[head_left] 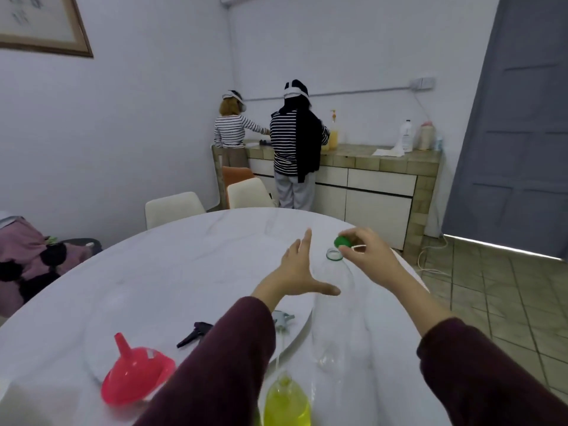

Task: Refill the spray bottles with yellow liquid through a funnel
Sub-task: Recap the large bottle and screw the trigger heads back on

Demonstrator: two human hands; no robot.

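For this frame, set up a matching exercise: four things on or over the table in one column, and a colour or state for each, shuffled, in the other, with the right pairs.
Things:
1. funnel
2. cap
3. tall clear bottle
4. spray bottle

States:
A. holds yellow liquid
B. pinched in the right hand
C. open at the top, looks empty
D. pink, lying mouth down on the table

Pairs: 1-D, 2-B, 3-C, 4-A
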